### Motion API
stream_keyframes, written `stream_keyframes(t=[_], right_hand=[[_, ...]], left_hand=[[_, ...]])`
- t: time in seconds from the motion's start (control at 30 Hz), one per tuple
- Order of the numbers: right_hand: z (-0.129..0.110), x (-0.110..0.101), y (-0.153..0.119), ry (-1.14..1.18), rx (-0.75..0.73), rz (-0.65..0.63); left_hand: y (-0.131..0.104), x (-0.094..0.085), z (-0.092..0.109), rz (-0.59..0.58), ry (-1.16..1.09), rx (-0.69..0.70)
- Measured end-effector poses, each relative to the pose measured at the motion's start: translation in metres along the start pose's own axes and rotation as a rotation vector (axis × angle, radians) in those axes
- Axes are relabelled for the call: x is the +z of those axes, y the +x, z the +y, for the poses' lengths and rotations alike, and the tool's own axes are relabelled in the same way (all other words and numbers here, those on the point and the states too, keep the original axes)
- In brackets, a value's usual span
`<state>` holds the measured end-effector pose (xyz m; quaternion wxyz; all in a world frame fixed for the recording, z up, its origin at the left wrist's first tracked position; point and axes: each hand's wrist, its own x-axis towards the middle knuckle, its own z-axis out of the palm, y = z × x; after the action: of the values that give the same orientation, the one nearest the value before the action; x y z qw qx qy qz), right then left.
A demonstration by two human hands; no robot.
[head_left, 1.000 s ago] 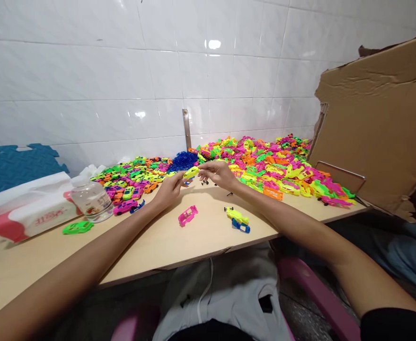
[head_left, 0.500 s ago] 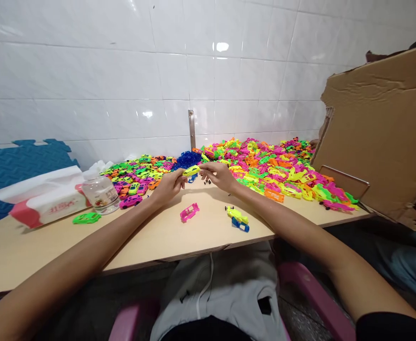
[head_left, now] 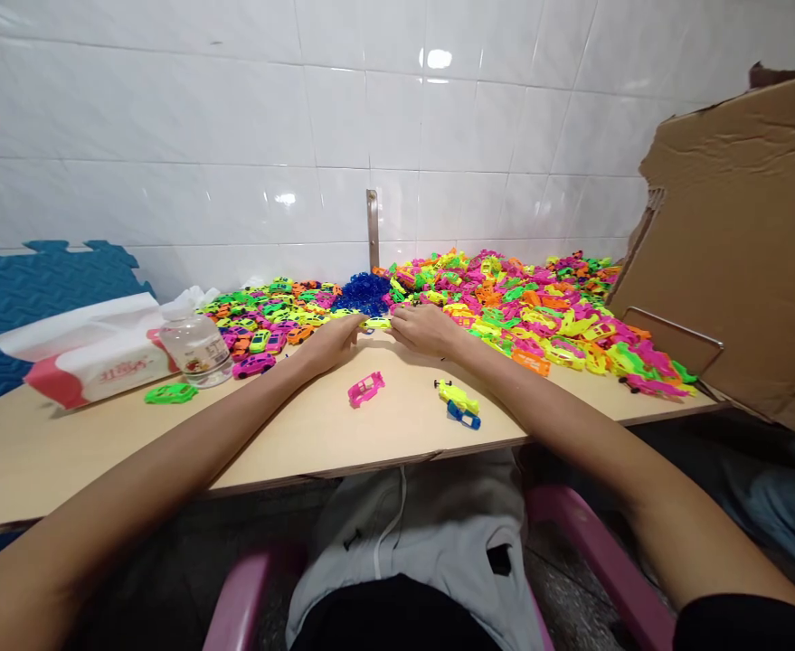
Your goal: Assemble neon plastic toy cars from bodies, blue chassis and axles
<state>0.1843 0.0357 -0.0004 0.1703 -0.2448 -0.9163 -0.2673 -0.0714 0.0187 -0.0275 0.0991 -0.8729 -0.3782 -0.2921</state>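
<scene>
Pinching a yellow toy car [head_left: 377, 323] by its two ends, with curled left hand [head_left: 335, 344] and right hand [head_left: 428, 331]! Holding it between them, in front of the blue plastic pieces [head_left: 363, 294].

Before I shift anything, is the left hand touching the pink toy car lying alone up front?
Apart. The head view shows a strip of bare table between the left hand and the pink toy car.

The tabletop [head_left: 316, 425] is brightly lit; dimness is noted below it. A soft shadow is cast beneath the right hand [head_left: 428, 330]. Glare is returned by wall tiles [head_left: 397, 117]; edges are stretched.
</scene>
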Motion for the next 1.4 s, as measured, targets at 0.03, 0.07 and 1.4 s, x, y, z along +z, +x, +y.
stream_keyframes(t=[0.03, 0.07, 1.4], right_hand=[[-0.001, 0.0, 0.0, -0.021, -0.007, -0.02], [-0.001, -0.001, 0.0, -0.04, -0.014, -0.038], [-0.006, 0.004, -0.001, -0.148, -0.134, -0.011]], left_hand=[[0.0, 0.0, -0.001, -0.003, 0.007, 0.004], [0.0, 0.0, -0.001, -0.007, 0.013, 0.009], [0.0, -0.013, 0.005, -0.061, 0.13, 0.058]])
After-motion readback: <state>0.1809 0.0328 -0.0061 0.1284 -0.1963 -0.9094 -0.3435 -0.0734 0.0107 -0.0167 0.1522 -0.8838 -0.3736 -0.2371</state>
